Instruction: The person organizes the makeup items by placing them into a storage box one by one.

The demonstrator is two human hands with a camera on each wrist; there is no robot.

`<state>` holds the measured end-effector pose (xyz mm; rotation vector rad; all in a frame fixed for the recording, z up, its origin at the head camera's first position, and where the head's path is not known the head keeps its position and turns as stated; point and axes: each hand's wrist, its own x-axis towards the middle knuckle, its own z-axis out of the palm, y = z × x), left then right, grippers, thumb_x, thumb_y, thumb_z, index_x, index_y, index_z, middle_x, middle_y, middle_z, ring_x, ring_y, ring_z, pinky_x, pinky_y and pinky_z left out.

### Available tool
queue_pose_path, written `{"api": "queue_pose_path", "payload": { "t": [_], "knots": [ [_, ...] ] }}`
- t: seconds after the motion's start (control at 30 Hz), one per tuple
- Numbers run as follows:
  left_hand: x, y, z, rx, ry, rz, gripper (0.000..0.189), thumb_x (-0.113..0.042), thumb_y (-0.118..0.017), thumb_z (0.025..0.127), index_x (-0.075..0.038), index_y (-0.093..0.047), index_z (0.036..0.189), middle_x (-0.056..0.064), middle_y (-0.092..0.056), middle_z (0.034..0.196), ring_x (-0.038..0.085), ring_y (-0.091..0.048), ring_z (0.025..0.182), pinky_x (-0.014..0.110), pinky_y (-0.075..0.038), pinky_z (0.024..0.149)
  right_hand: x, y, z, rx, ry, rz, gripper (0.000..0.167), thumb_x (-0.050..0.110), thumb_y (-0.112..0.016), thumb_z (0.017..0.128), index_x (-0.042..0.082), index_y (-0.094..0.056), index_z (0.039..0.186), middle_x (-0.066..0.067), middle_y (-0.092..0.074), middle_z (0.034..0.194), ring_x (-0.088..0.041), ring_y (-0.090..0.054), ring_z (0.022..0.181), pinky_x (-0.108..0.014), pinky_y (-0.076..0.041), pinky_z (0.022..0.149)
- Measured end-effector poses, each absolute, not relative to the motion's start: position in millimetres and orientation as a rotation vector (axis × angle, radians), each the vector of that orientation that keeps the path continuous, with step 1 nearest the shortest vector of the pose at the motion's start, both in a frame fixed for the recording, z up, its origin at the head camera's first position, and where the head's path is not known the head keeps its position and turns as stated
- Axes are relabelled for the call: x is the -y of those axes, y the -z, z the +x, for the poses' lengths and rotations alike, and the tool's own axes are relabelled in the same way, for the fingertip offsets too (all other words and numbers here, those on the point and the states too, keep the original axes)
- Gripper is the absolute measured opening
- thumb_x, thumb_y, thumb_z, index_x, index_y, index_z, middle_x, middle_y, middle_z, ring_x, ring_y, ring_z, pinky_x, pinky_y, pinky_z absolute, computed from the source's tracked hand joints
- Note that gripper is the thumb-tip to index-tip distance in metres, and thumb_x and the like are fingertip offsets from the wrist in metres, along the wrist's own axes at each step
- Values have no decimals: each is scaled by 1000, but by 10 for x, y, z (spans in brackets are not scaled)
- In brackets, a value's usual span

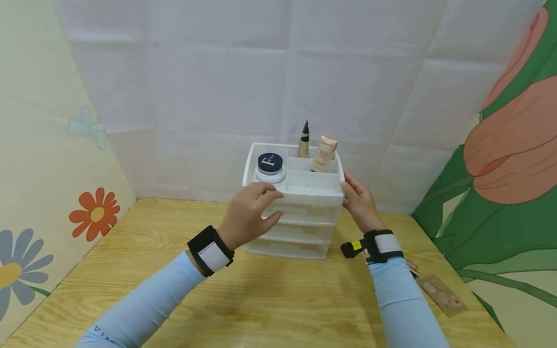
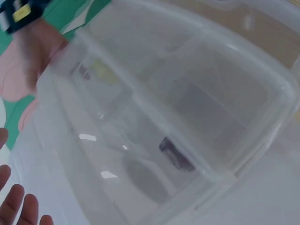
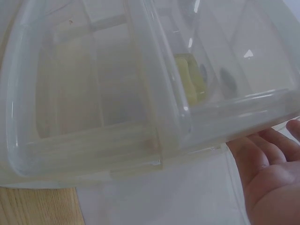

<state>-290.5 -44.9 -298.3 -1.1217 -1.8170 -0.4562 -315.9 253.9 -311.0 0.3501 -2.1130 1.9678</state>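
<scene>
A white drawer organizer [image 1: 300, 199] with several translucent drawers stands on the table. In its open top sit a round jar with a dark blue lid [image 1: 270, 162], a pointed black-and-beige pen-like tube [image 1: 304, 143] and a beige BB cream tube [image 1: 324, 153]. My left hand [image 1: 250, 210] is in front of the top's left side, its loose fingers apart from the organizer in the left wrist view. On the right side, my right hand [image 1: 360, 202] touches the organizer wall near its upper corner. A yellowish item [image 3: 191, 78] shows through the plastic in the right wrist view.
A flat palette-like pack [image 1: 443, 295] lies on the wooden table [image 1: 261, 299] at the right, beside small items partly hidden by my right forearm. A white cloth [image 1: 209, 96] hangs behind the organizer. Flower-printed panels [image 1: 513, 193] border both sides.
</scene>
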Motion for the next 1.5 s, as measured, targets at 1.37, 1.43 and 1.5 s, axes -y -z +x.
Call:
{"api": "queue_pose_path", "payload": {
  "t": [1.37,1.43,1.5],
  "knots": [
    [846,3058,-3751,2174,2164,-782,56,-19,-47,99,2,-30,148,24,-41,143,33,-47,120,48,-42,99,-2554,3093,-3170,2118,-1977,315,60,37,-50,101,17,-30,153,-6,-27,157,-23,-44,128,-20,-49,87],
    [835,3063,-3747,2160,2173,-782,56,-18,-46,100,2,-29,149,24,-40,144,34,-45,122,49,-41,100,-2557,3083,-3173,2124,-1971,315,60,38,-50,101,18,-30,153,-6,-27,157,-23,-44,129,-20,-49,87],
    [826,3072,-3752,2150,2175,-789,56,-18,-46,100,1,-28,150,24,-38,146,35,-43,124,50,-39,101,-2564,3077,-3178,2127,-1969,315,60,38,-50,101,18,-30,153,-6,-27,157,-23,-44,129,-20,-49,86]
  ]
}}
